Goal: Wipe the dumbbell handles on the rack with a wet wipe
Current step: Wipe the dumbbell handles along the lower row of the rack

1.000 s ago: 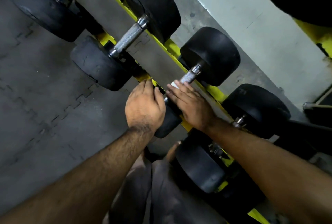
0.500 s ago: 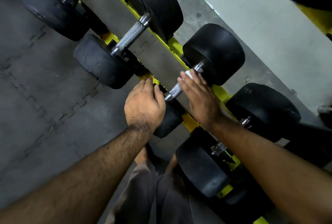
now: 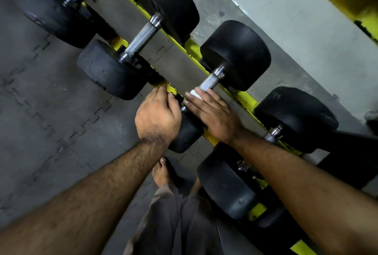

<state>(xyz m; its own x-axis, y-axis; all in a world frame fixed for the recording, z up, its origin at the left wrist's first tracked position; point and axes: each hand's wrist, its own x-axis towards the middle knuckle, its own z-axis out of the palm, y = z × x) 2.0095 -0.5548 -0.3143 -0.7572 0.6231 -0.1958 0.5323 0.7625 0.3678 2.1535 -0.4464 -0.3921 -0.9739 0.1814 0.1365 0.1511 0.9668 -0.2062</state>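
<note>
Slid back down the dumbbell handle (image 3: 211, 80) with the right hand (image 3: 212, 114), away from the far weight head (image 3: 237, 54) where the fingers reached half a second ago. Bared more knurled metal next to that head. Brought the white wet wipe (image 3: 195, 94), pressed under the fingers, nearer the left hand (image 3: 157, 115) on the near weight head (image 3: 185, 132).

Dumbbell heads (image 3: 235, 54) matte black w/ dusty grey scuffs; handles (image 3: 210, 81) silver, fine crosshatch knurling. Rack rails (image 3: 192, 49) bright yellow (paint chipped in spots). Wipe (image 3: 194, 94) white. Floor (image 3: 51, 101) dark grey, puzzle-edge seams. Wall (image 3: 296, 19) pale grey-green. Trousers (image 3: 173, 224) brown-grey.
</note>
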